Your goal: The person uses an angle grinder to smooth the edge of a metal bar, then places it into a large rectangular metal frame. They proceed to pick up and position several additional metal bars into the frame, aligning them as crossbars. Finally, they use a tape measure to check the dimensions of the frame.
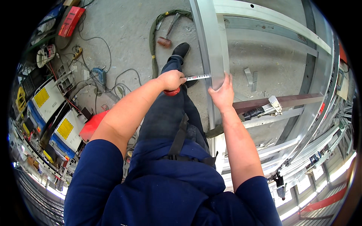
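A red tape measure (172, 92) is in my left hand (171, 80), fingers closed round it over my thighs. Its short pale blade (198, 77) runs out to the right, and the tip meets the near side of a long silver metal beam (216, 45). My right hand (223, 95) grips across that beam just below the blade's tip, thumb at one edge and fingers toward the other. The beam forms one side of a large welded frame.
A power tool with a black grip (262, 110) rests by a brown crossbar (294, 101). A hammer (168, 31) and a green-sleeved hose (152, 45) lie on the floor ahead. Cables, a blue tool (100, 75), a red box (92, 125) and white machines (69, 129) crowd the left.
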A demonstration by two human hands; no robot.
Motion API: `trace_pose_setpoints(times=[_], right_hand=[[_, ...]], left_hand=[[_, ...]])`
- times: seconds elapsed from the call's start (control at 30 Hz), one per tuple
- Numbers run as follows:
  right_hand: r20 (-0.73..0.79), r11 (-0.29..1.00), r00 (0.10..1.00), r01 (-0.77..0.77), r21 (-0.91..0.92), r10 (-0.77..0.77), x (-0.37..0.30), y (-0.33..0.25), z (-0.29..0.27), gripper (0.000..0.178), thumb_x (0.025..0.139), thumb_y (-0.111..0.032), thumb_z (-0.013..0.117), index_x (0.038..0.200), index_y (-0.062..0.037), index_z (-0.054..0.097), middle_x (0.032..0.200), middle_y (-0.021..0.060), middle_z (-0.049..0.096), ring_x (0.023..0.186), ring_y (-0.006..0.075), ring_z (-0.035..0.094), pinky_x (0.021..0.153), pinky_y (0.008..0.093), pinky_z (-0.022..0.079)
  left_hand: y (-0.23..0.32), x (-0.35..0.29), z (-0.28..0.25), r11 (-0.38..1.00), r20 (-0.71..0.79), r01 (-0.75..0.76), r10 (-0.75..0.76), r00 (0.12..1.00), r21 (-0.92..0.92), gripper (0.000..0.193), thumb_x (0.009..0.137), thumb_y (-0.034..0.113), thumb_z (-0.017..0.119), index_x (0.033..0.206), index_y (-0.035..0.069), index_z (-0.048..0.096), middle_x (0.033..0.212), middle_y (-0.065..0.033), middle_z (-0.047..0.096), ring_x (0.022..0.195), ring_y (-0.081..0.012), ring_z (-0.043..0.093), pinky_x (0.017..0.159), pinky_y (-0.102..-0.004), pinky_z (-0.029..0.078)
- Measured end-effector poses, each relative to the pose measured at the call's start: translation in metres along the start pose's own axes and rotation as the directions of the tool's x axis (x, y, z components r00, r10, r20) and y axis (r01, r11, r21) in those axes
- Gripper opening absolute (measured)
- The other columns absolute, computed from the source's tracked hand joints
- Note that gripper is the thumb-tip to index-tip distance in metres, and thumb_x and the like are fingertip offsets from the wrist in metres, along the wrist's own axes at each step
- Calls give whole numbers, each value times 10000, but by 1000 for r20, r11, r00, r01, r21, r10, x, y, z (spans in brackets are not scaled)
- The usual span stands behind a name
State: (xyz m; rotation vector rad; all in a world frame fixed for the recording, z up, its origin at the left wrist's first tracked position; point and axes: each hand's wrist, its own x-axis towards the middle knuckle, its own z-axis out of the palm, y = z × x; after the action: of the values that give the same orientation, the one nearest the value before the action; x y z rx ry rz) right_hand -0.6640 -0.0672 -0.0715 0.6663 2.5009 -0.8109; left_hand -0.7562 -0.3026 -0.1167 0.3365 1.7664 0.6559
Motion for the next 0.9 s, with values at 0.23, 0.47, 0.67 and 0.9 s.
trace_pose_setpoints(times=[0.23, 0.47, 0.67, 0.9], right_hand=[[-24, 999, 1000, 13, -37, -13, 0, -1, -1, 901, 645, -165, 781, 1433, -52, 359, 1470, 349, 362, 1333, 472, 430, 1095, 462, 408], [-3, 993, 993, -115, 32, 115, 1, -3, -2, 1039, 618, -189, 793, 1455, 122, 261, 1449, 330, 410, 1325, 424, 463, 1086, 411, 424], [-48, 998, 997, -57, -28, 56, 3, 5, 5, 1026, 612, -202, 798, 1442, 136, 299, 1452, 317, 419, 1325, 420, 466, 1088, 406, 424], [-37, 995, 994, -102, -16, 101, 2, 1, 2, 1030, 603, -216, 812, 1444, 123, 321, 1447, 303, 434, 1318, 406, 479, 1080, 401, 433]], left_hand=[[5, -2, -2, 1000, -3, 17, -17, 1000, -16, 351, 977, 335, 563, 1007, 12, 698, 891, -200, 692, 857, -367, 655, 784, -442, 499], [1, -2, 3, 999, -14, 20, -20, 1000, -26, 339, 975, 332, 565, 983, 20, 698, 885, -203, 688, 857, -368, 654, 783, -448, 497], [-7, 3, 10, 999, -31, 22, -23, 999, -27, 342, 973, 334, 563, 981, 21, 701, 873, -198, 687, 850, -371, 652, 784, -446, 498], [0, -3, 4, 999, -16, 29, -29, 999, -34, 344, 974, 338, 561, 975, 23, 700, 851, -189, 681, 825, -348, 652, 768, -436, 497]])
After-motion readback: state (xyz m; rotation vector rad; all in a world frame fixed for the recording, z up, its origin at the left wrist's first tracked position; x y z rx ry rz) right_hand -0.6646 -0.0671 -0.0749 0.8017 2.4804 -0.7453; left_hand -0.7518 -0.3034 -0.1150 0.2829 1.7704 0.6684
